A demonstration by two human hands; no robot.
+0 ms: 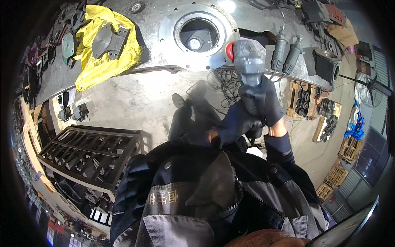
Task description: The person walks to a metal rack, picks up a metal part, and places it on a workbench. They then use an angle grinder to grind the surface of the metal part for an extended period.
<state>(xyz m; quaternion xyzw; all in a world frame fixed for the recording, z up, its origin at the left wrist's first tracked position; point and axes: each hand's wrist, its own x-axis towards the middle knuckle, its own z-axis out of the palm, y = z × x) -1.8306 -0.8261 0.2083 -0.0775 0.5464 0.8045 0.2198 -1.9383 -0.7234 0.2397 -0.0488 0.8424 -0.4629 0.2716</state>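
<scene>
Just off the bench's near edge, both my gloved hands are wrapped around a grey angle grinder (249, 61), its outline slightly blurred. My left hand (250, 102) grips the body, with its fingers partly hidden. Against it on the right, my right hand (272, 105) is closed round the same tool. A red disc (229, 51) shows at the left of the grinder's head, close to the rim of a large round metal flange (168, 46). Whether disc and flange touch, I cannot tell. Through the flange's central opening a knobbed round part (194, 43) is visible.
Right of the grinder, two grey handheld power tools (286, 57) lie on the metal bench (154, 12), beside a dark hollow casting (327, 61). A yellow sack (88, 70) carries a metal bracket (110, 41). Below are tangled cables (226, 84) and a slatted metal rack (88, 154).
</scene>
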